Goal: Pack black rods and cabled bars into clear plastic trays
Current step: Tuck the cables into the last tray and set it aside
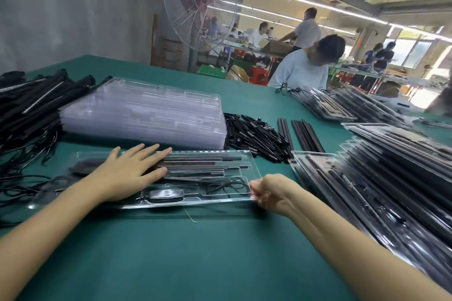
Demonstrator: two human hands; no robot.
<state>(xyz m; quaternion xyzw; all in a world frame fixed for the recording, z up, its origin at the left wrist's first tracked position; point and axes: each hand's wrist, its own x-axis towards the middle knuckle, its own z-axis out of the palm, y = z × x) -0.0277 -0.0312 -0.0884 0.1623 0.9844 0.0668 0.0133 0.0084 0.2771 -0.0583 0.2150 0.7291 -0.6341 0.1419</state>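
Green cloth (220, 256) covered the long work table, and on it, straight ahead of the person, lay a clear plastic tray (255, 166) already loaded with black rods (208, 167) in its far channels and a coiled cable (231, 187) in its near pocket. The left hand (129, 171) lay flat on the tray's left half, fingers straight and spread. The right hand (271, 194) pinched the tray's near right corner with curled fingers.

The thin plastic looked flexible. A pull at one corner could twist it and pop the rods out of their channels, the more so if the flat hand let up. The loose cable might spring over the pocket wall and snag. A stack of filled trays (391, 178) sat just beside the right hand, leaning unevenly, so a careless sweep could knock it.

Behind the tray stood a stack of empty trays (146, 115), with a heap of short black rods (254, 137) to its right and cabled bars (31, 102) piled at the far left. Beyond the table were a large wire-guard fan (198, 2), a seated worker in a pale shirt (300, 71), more benches and strip lights under a beamed ceiling.
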